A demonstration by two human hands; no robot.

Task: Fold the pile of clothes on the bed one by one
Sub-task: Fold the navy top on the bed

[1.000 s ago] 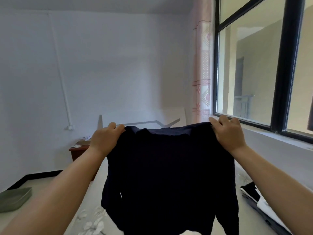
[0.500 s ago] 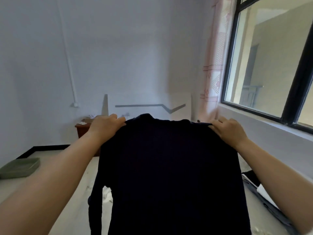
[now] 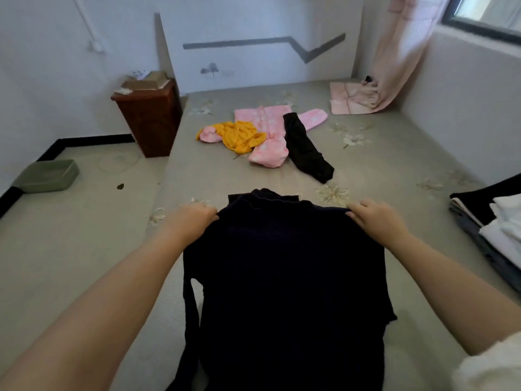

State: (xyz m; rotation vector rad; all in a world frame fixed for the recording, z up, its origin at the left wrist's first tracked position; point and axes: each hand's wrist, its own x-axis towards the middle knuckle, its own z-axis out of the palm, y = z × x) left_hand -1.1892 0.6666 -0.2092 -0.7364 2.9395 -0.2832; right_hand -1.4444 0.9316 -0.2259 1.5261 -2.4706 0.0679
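Gripping dark navy top [image 3: 284, 277] at both shoulders: left hand [image 3: 194, 218] and right hand [image 3: 377, 218], fingers curled into fabric. Spread over near end of bed [image 3: 394, 153], collar pointing away toward headboard, long axis running lengthwise, hem nearest.

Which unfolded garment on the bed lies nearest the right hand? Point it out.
The black garment, lying just right of the pink one. Its lower end reaches closest to the right hand; the yellow one lies farther left.

A brown wooden cabinet [image 3: 149, 117] stood left of the bed; a green basin [image 3: 46, 176] lay on the floor; a pink curtain [image 3: 400, 49] hung beside the window [image 3: 485, 12].
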